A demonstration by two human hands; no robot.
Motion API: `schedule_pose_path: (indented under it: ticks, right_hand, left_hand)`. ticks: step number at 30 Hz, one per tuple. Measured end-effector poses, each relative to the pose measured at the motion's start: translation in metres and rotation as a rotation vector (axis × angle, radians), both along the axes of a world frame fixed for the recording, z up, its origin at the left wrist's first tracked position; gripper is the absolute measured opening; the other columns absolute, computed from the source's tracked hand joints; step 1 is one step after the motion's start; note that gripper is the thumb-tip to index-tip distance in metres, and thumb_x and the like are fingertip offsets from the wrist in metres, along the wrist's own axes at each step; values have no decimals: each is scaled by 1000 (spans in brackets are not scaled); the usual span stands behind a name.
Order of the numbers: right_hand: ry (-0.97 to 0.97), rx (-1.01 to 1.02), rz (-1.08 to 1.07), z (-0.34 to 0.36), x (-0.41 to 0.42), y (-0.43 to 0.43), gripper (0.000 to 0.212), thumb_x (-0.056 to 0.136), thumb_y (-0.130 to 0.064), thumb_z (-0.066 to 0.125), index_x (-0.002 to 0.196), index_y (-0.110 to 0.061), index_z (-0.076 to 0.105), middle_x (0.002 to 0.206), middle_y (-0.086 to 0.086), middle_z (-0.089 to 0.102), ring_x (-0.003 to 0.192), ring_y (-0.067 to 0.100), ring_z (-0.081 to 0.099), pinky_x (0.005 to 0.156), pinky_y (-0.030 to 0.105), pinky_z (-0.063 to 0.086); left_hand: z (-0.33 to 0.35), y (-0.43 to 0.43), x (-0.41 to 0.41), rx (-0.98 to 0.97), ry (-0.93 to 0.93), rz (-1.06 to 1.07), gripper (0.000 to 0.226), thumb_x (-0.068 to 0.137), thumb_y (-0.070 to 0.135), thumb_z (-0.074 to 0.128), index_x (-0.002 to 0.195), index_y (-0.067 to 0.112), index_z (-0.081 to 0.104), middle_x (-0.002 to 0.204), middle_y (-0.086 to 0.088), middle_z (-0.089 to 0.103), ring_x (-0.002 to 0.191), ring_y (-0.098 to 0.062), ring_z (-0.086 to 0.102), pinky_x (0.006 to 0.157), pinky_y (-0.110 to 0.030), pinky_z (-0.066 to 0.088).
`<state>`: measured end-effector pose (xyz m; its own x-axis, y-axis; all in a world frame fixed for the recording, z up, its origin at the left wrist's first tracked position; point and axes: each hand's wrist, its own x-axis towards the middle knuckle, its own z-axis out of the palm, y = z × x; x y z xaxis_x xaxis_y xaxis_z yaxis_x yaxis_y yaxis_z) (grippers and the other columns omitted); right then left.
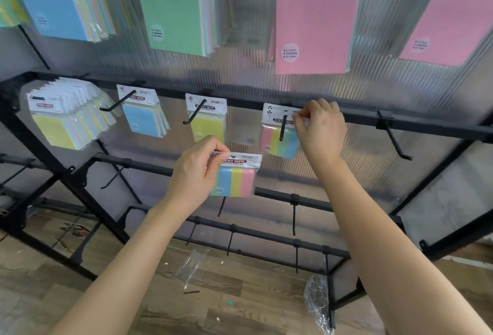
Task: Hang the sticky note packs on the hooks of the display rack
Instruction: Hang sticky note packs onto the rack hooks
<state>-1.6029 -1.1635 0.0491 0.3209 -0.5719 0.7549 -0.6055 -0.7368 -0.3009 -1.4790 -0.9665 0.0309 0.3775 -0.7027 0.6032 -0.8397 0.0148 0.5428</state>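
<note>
My left hand (194,172) grips a striped sticky note pack (237,177) by its left side, in front of the rack's middle bars. It shows blue, yellow and pink strips under a white header card. My right hand (318,128) pinches the top right corner of a second striped pack (277,136). That pack hangs on a black hook (282,128) of the middle rail (426,124). To its left, a yellow pack (206,121) and a blue pack (144,114) hang on other hooks.
A thick bunch of packs (66,118) fills the far-left hook. A bare hook (397,142) juts out right of my right hand. Larger pads hang above. Lower rails carry more bare hooks. Plastic wrappers (190,265) lie on the wooden floor.
</note>
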Motion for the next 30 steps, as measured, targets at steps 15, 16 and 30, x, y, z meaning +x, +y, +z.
schedule_pose_path:
  ticks: [15, 16, 30]
  right_hand:
    - [-10, -23, -49, -17, -11, -5, 25, 77, -10, 68, 100, -5, 59, 95, 14, 58, 83, 31, 53, 66, 35, 38]
    - [-10, -27, -42, -19, -14, -2, 28, 77, -9, 67, 103, -5, 58, 97, 14, 58, 85, 30, 53, 68, 35, 39]
    - [28, 44, 57, -29, -39, 10, 39, 78, -2, 57, 117, -6, 56, 109, 12, 59, 97, 30, 54, 74, 35, 37]
  left_hand:
    - [18, -59, -15, 10, -46, -158, 19, 90, 21, 50, 85, 4, 57, 81, 9, 55, 75, -9, 54, 62, -18, 41]
    - [19, -61, -16, 16, -42, -157, 16, 90, 19, 51, 85, 4, 57, 82, 9, 55, 76, -9, 53, 63, -16, 38]
    - [16, -68, -31, 56, 12, -152, 8, 91, 11, 54, 87, 4, 58, 84, 4, 59, 77, -13, 53, 62, -13, 34]
